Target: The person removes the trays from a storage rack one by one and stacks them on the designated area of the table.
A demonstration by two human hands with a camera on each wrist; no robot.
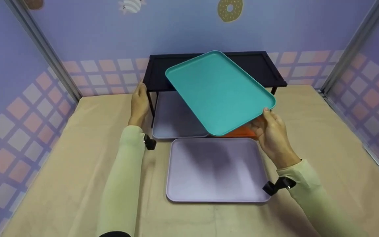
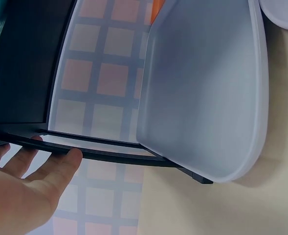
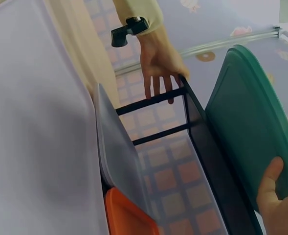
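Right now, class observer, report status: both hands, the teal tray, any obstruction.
Left hand rests on black rack, fingers straight. Right hand grips teal tray, tilted above rack. Lilac tray and orange tray below.

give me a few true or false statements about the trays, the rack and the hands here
1. The right hand holds the teal tray by its edge. True.
2. The left hand holds a purple tray. False: it touches the black rack.
3. An orange tray lies under the rack. True.
4. The teal tray lies flat on the table. False: it is tilted, above the rack.
5. A purple tray lies in front of the rack. True.
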